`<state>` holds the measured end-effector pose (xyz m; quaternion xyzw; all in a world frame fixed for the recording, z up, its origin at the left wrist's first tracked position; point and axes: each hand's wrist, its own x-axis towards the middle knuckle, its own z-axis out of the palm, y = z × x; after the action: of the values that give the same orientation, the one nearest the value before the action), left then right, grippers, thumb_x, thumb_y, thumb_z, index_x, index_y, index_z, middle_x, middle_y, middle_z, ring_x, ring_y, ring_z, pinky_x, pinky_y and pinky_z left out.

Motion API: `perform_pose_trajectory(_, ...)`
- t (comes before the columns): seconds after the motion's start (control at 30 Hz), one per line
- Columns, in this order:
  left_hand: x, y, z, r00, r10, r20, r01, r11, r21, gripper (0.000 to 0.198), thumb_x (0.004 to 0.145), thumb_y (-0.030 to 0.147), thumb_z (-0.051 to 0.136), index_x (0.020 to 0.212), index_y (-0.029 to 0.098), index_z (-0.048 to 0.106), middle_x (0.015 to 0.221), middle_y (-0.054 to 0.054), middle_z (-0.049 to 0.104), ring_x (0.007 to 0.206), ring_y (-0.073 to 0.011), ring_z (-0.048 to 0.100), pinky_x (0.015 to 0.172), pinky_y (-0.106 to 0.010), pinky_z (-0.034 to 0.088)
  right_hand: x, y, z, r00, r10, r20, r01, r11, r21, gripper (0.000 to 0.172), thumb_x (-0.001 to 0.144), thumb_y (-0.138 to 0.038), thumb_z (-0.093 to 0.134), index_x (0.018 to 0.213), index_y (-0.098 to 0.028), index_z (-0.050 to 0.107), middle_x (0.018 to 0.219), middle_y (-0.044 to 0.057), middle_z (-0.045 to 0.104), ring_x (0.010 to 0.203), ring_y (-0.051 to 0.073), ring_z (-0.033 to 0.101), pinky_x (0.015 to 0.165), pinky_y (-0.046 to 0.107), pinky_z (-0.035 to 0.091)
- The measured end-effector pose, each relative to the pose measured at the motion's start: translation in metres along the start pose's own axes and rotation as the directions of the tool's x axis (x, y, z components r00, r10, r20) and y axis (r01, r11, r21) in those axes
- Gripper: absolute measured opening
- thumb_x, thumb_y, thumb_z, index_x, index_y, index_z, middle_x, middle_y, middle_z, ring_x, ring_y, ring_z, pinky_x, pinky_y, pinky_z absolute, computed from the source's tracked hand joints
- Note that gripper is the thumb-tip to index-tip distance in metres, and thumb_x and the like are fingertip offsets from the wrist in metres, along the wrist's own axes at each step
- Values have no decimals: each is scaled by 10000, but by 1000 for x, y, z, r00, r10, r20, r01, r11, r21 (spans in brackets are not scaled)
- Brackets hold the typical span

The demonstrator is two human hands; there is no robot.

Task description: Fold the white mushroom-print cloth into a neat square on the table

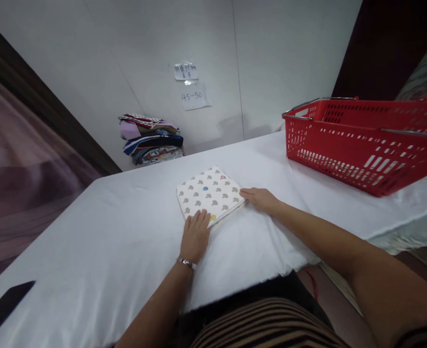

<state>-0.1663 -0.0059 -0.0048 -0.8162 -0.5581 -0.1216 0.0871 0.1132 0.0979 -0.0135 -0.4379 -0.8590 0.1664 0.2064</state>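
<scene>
Head view: likely squaring the folded cloth (209, 193), beneath left grip (195, 237), slightly spread; right grip (259, 199) touches its edge, pinching unclear. Next calls for even edges.

The left grip (196, 236) and right grip (260, 199) touch a folded patterned cloth (209, 194) on a white-covered table (126, 237).

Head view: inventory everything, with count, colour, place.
Tablecloth: 1, white, centre
Folded mushroom-print cloth: 1, white, on tablecloth
Shopping basket: 1, red, right, on tablecloth
Folded fabric stack: 1, multicoloured, beyond tablecloth
Wall: 1, pale grey, background
Paper signs: 2, white, on wall
Sheer curtain: 1, pinkish, far left
Panel: 1, dark brown, upper right
Unidentified flat object: 1, black, bottom left
Bracelet: 1, silver, left wrist
Striped top: 1, black and brown, bottom
Left hand: 1, bare, folded cloth's near corner
Right hand: 1, bare, folded cloth's right corner
</scene>
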Motion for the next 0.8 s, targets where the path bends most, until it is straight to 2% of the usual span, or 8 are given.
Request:
perform_pose_trajectory(0.13,-1,0,2,1000,0,-1,0,1000,7,428,867,202,331,1284,201,428,1362,-71,410,1295,-234,286,1067,-455,184,-7,6,2,1000,-14,22,16,997,-70,483,814,-159,382,1257,-329,471,1362,-84,396,1171,208,444,950,381,368)
perform_pose_trajectory(0.23,-2,1,0,1000,8,-19,-8,1000,12,434,865,196,329,1288,186,422,1367,-75,403,1296,-234,284,1066,-453,188,-8,0,-3,998,-40,43,44,992,-117,482,809,-153,383,1262,-294,473,1364,-43,404,1190,212,420,955,387,360)
perform_pose_trajectory(0.3,-2,2,-1,1000,1,-28,0,1000,18,436,863,197,332,1290,184,420,1371,-74,397,1297,-232,280,1066,-449,189,-7,-14,-9,996,-91,19,93,986,-136,487,783,-153,420,1257,-240,485,1358,11,419,1242,237,352,988,415,314)
perform_pose_trajectory(0.4,-2,6,-3,1000,-17,-17,18,1000,21,448,851,180,341,1289,218,424,1375,-54,394,1297,-233,279,1060,-457,199,-1,-48,-14,982,-183,-38,177,975,-132,500,776,-195,449,1276,-195,460,1378,61,386,1311,255,223,1039,448,213)
perform_pose_trajectory(0.53,-1,8,-3,999,-45,-5,45,999,12,459,846,181,353,1295,249,417,1378,-40,392,1294,-241,285,1058,-479,196,18,-86,-5,967,-256,-15,254,963,-87,499,854,-416,385,1303,-201,416,1424,72,304,1338,238,149,1073,429,120)
perform_pose_trajectory(0.6,-3,7,-1,999,-47,-11,47,999,-1,449,857,205,353,1301,246,411,1380,-44,388,1295,-240,284,1062,-480,191,30,-88,5,979,-203,30,205,974,-98,574,853,-513,347,1319,-179,388,1440,93,262,1344,244,121,1075,427,96)
perform_pose_trajectory(0.7,-6,6,0,999,-36,-28,35,999,-32,430,880,264,345,1304,242,407,1384,-51,380,1298,-235,278,1064,-478,193,42,-77,17,993,-83,84,94,985,-144,648,839,-581,316,1314,-147,386,1431,129,272,1344,258,113,1065,434,95)
perform_pose_trajectory(0.8,-9,6,-1,999,-35,-37,32,996,-88,433,888,353,352,1298,231,412,1382,-61,382,1298,-235,276,1063,-481,190,46,-67,20,991,-62,118,80,985,-152,648,832,-601,311,1291,-156,412,1420,132,293,1341,258,127,1059,434,110)
